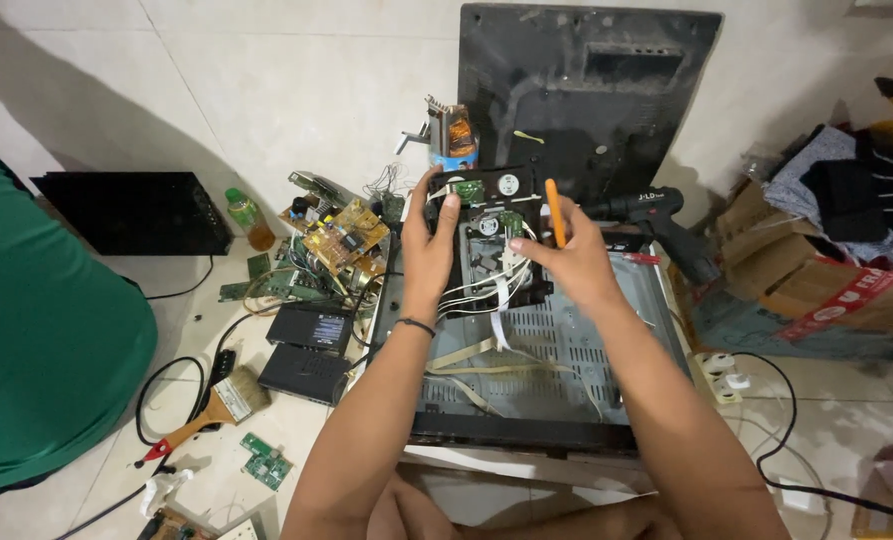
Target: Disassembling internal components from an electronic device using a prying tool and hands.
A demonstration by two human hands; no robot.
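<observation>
Your left hand (429, 245) is clamped on the left edge of the black plastic disc-drive mechanism (488, 235), thumb on top near its small green circuit board (468, 189). You hold the mechanism tilted up above the rear of the open grey metal player chassis (556, 370), which sits on the white tiled floor (266, 90). White ribbon and wire leads (496, 295) hang from the mechanism down into the chassis.

Your right hand (571, 262) grips the mechanism's right side, fingers curled, with an orange-handled screwdriver (555, 212) pinched upright between them.

A black cordless drill (666, 228) lies just right of the chassis. A black flat panel back cover (586, 90) leans on the wall behind. A pile of yellow and green circuit boards (341, 238) is to the left, with two small black boxes (311, 350) below it. A wooden-handled paintbrush (216, 405) and a small green board (266, 462) lie nearer you. A green fabric shape (46, 330) fills the left edge.
</observation>
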